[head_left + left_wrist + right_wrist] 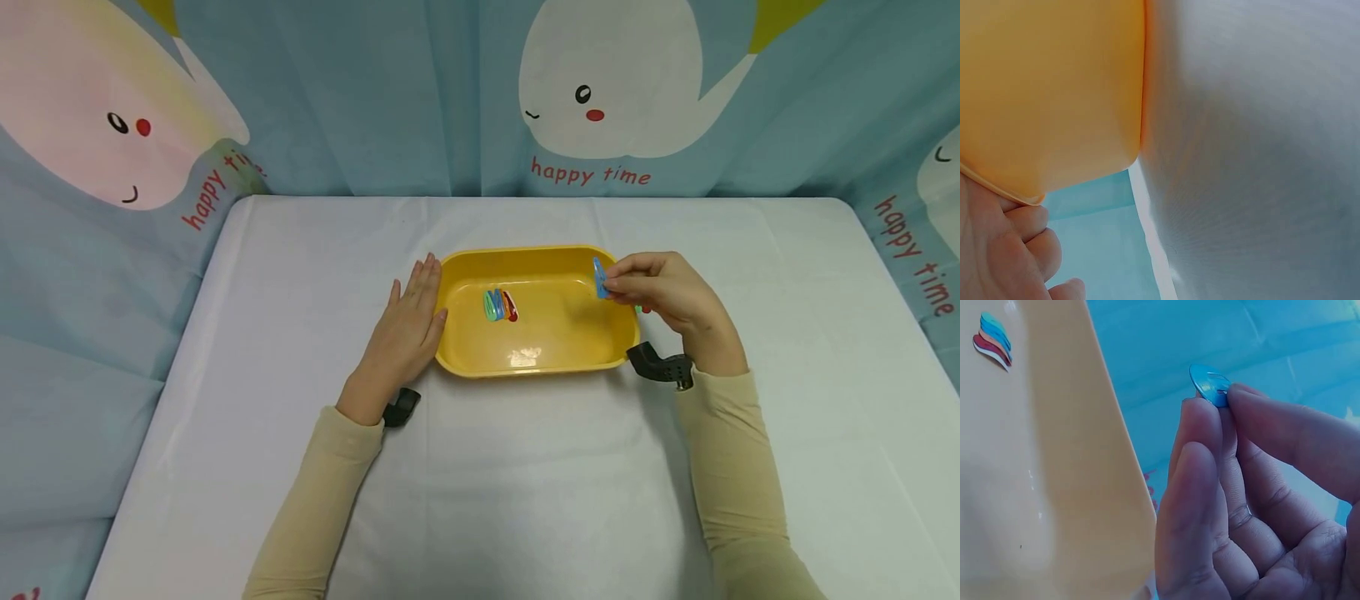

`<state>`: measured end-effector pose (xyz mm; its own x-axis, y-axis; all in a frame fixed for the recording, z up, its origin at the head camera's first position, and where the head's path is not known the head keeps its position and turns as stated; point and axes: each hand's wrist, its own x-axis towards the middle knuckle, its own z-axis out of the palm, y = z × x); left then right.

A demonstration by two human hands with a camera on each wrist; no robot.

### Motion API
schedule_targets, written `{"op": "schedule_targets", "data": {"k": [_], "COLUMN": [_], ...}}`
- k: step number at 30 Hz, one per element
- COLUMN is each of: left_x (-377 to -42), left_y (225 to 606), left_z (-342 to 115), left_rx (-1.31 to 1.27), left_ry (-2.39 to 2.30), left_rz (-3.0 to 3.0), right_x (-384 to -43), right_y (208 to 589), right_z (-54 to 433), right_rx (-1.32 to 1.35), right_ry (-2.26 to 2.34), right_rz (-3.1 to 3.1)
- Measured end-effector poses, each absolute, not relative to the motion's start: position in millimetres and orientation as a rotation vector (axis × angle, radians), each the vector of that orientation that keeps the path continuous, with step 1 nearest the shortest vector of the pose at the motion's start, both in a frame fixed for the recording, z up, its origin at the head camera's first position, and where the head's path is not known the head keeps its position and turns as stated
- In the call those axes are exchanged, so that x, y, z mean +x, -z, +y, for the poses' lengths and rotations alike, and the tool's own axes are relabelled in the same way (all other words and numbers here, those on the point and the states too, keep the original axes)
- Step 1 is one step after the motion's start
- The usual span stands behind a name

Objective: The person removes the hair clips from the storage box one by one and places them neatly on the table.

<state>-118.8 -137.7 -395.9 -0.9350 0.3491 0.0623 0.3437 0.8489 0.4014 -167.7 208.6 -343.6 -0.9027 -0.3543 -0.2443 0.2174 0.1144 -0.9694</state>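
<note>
A blue snap hair clip (pixel 601 278) is pinched between the thumb and fingertips of my right hand (pixel 671 292), above the right end of a yellow tray (pixel 555 358). In the right wrist view the clip (pixel 1210 384) has a rounded end and thin slots. Several hair clips (pixel 500 306) in green, blue, orange and red lie side by side on the tray's floor, left of its middle. My left hand (pixel 405 325) rests along the tray's left rim with its fingers extended, and the left wrist view shows the fingers (pixel 1029 244) by the rim.
The tray stands on a white cloth-covered table (pixel 525 483). Small green and red bits (pixel 643 309) peek out past the tray's right end, mostly hidden by my right hand. A blue curtain (pixel 390 100) with whale prints surrounds the table's far side and ends.
</note>
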Motion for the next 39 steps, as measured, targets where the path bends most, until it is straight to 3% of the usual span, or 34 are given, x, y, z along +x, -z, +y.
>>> {"op": "schedule_targets", "data": {"k": [39], "left_x": [-119.0], "left_y": [396.3], "left_z": [-138.2], "left_rx": [0.577], "left_ry": [-0.663], "left_rz": [3.011], "right_x": [-161.6], "right_y": [352.6], "right_z": [250.8], "right_rx": [0.008], "right_ry": [2.143], "right_rz": [1.801]}}
